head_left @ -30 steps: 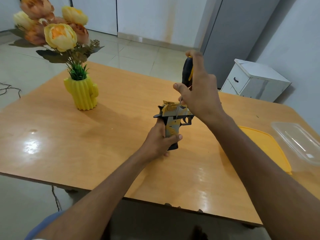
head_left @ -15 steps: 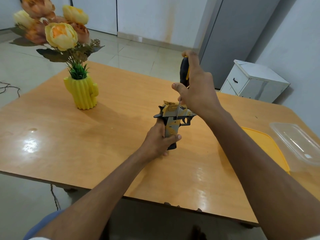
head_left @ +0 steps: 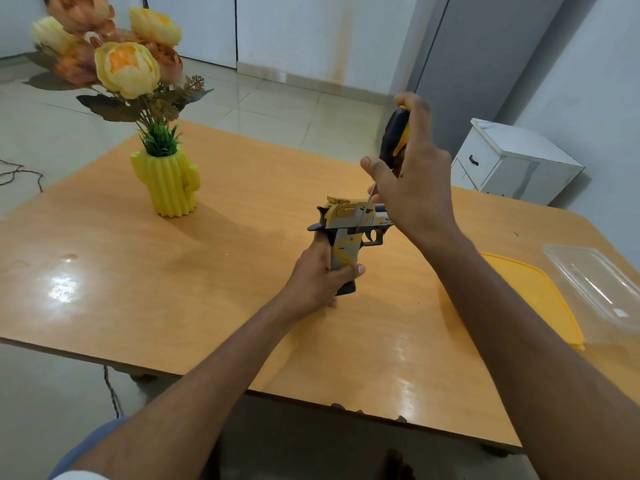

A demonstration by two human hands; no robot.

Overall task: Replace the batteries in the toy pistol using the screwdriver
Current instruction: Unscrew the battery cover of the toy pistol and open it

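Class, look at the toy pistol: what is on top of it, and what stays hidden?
The screwdriver, held by the right hand, slants down with its thin shaft onto the toy pistol. The left hand grips the handle. The muzzle end is covered by the right hand.

My left hand [head_left: 317, 277] grips the toy pistol [head_left: 349, 233] mid-table, my right hand [head_left: 412, 181] holding the screwdriver [head_left: 394, 136] over it. At 10 o'clock the yellow cactus vase [head_left: 168, 185] and its flowers [head_left: 117, 57] stand tall, blocking that way. At 3 o'clock the yellow lid [head_left: 533, 292] and the clear container [head_left: 599, 285] lie low. Bare table [head_left: 138, 271] lies open from 7 to 9 o'clock.
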